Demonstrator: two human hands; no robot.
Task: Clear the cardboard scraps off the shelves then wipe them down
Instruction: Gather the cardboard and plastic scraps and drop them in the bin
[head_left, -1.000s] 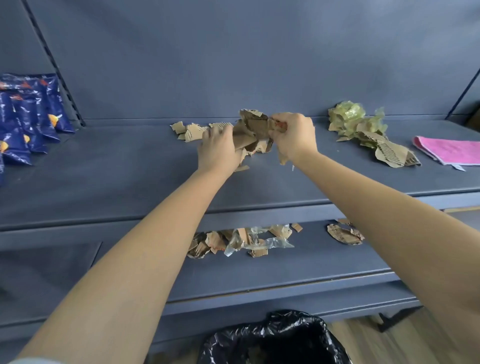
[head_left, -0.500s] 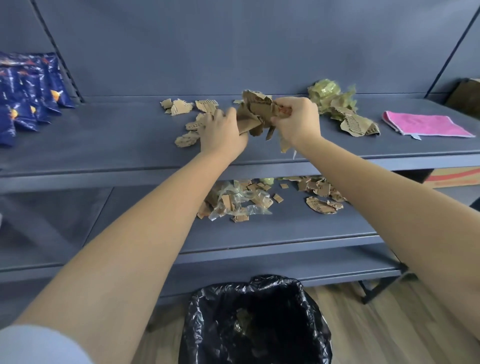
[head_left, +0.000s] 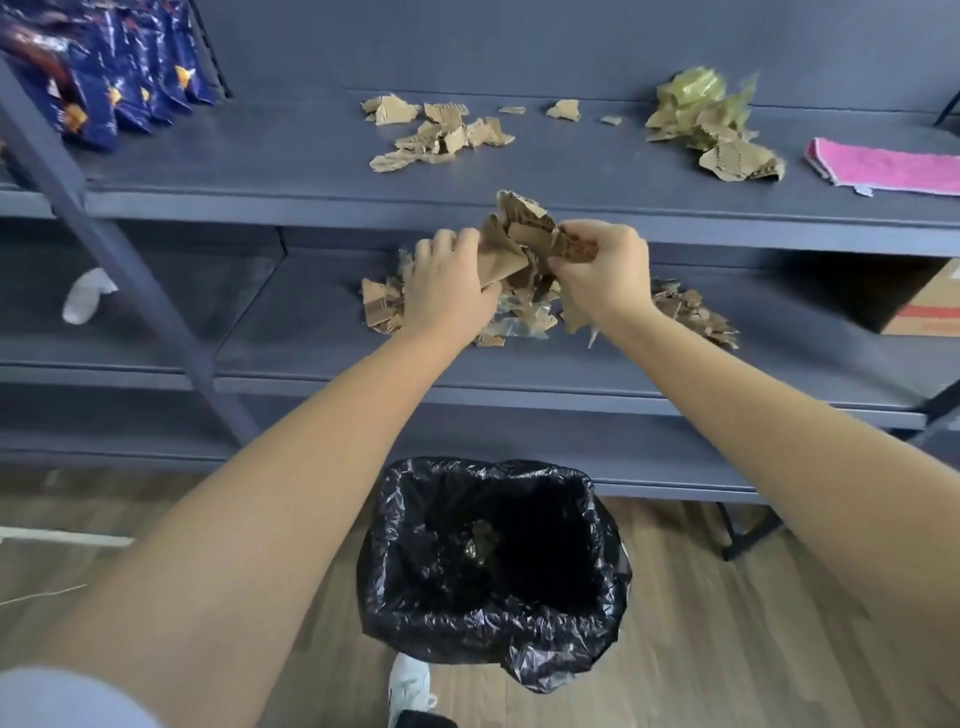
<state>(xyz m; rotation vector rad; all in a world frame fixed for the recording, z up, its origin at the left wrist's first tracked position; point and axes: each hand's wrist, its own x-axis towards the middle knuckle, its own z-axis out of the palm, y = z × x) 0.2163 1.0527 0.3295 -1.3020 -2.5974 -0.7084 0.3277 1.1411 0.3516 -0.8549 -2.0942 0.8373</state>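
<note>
Left grip (head_left: 449, 293) and right grip (head_left: 608, 275) curled round one cardboard scrap bunch (head_left: 519, 234), before shelves (head_left: 260, 150), black-lined bin (head_left: 395, 525) below

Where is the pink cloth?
In the head view, the pink cloth lies on the upper shelf at the far right, just right of a scrap pile.

Matt shelf (head_left: 311, 156), torn corrugated cardboard scraps (head_left: 441, 137), glossy plastic bin liner (head_left: 395, 597)
</note>
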